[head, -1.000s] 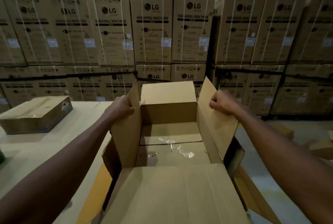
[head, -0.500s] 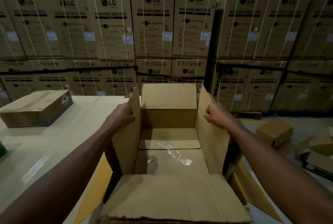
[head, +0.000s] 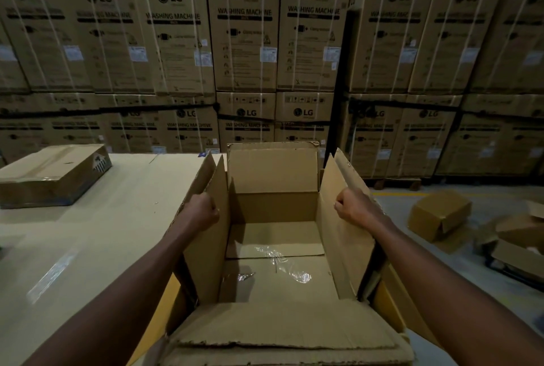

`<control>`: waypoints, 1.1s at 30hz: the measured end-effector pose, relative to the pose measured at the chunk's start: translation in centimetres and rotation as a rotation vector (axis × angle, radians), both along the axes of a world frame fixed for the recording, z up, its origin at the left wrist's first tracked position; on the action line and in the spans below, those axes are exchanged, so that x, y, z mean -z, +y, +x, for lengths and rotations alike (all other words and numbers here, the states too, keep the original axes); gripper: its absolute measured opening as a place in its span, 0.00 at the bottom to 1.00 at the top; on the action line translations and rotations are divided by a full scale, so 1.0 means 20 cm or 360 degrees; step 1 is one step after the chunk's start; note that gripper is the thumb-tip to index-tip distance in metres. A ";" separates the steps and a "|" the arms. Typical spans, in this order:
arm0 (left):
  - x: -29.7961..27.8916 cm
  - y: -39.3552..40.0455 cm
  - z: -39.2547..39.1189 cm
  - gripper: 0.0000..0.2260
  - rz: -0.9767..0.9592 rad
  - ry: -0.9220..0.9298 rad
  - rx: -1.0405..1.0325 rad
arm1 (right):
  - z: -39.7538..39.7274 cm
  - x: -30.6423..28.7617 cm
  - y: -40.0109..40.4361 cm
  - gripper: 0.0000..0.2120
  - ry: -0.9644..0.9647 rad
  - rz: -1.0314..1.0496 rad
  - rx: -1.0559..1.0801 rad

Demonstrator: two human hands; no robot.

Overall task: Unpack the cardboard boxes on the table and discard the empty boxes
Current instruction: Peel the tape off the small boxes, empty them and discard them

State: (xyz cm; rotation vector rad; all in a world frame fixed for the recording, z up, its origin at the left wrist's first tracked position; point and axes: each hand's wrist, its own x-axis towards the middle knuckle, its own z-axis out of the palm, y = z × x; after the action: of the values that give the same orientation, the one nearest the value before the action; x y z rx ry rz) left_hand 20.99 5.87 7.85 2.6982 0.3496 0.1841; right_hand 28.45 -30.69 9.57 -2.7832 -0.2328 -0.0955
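At the near right corner of the table (head: 88, 233), straight in front of me, stands the open box (head: 273, 209) I have been working on, its four flaps up. My left hand (head: 203, 211) is clenched round the edge of the left side flap (head: 206, 227), and my right hand (head: 351, 208) is clenched the same way round the right side flap (head: 344, 227), so I hold the box by its two long sides. Inside it I see only the bare cardboard floor with a scrap of clear tape (head: 282, 265) stuck near the middle; I judge it emptied and ready to go. Beyond the box to the left, well apart from it on the table, lies a flat sealed box (head: 50, 174) not yet opened. To the right of the box, down on the floor, lie discarded boxes (head: 438, 215), which looks like the place for this one. To do this step well I should keep both grips even, lift straight so the loose near flap does not catch the table edge, then swing right and let go low over the heap rather than fling it. The thin flaps may bend or tear under a jerk, so a smooth lift suits them better. Behind the box rises a wall of strapped washing machine cartons (head: 244, 27), which I leave alone.
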 end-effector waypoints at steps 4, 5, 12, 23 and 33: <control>0.00 0.01 -0.01 0.10 0.0042 -0.0013 -0.0010 | -0.01 -0.01 -0.01 0.21 -0.0026 -0.0077 0.0001; -0.01 0.01 -0.02 0.10 0.0079 -0.0029 0.0000 | 0.00 -0.01 -0.02 0.21 -0.0025 -0.0097 -0.0010; -0.05 0.01 -0.09 0.04 0.0958 -0.0108 -0.0068 | -0.03 0.00 -0.02 0.07 -0.0297 -0.0923 0.0011; -0.07 0.07 -0.17 0.03 0.0881 -0.0012 -0.0134 | -0.11 0.02 -0.09 0.07 -0.0259 -0.0979 0.0094; -0.09 0.00 -0.21 0.03 0.0832 -0.0084 -0.0071 | -0.19 -0.02 -0.03 0.07 -0.0226 -0.0958 0.0049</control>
State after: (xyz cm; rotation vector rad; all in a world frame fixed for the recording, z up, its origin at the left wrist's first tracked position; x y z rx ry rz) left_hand 16.78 5.83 9.60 3.1914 0.3894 0.4087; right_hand 24.69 -31.28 9.95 -3.3834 -0.2931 -0.2716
